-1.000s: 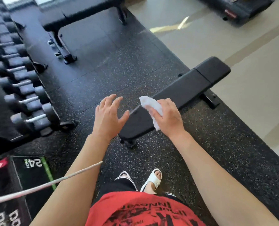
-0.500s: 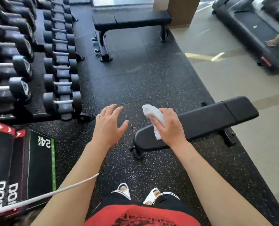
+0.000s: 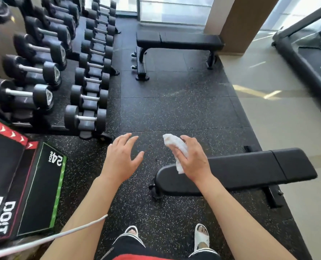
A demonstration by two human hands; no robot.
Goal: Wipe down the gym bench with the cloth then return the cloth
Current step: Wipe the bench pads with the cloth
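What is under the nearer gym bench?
Under the nearer gym bench the speckled rubber floor and black frame feet show. The pad, the right hand and its white cloth cover the rest.

i'm reading "24" with small "inch" beside it, white print, upside down to me, on green-edged face of black plyo box [image 3: 41, 192] at lower left. i'm making out "do it" twice in white block letters, sideways, on adjoining dark panel [image 3: 0, 212]. row of white arrow marks running along red strip [image 3: 9, 132] above. emblems on dumbbell ends [image 3: 49, 94] staying too blurred to read.
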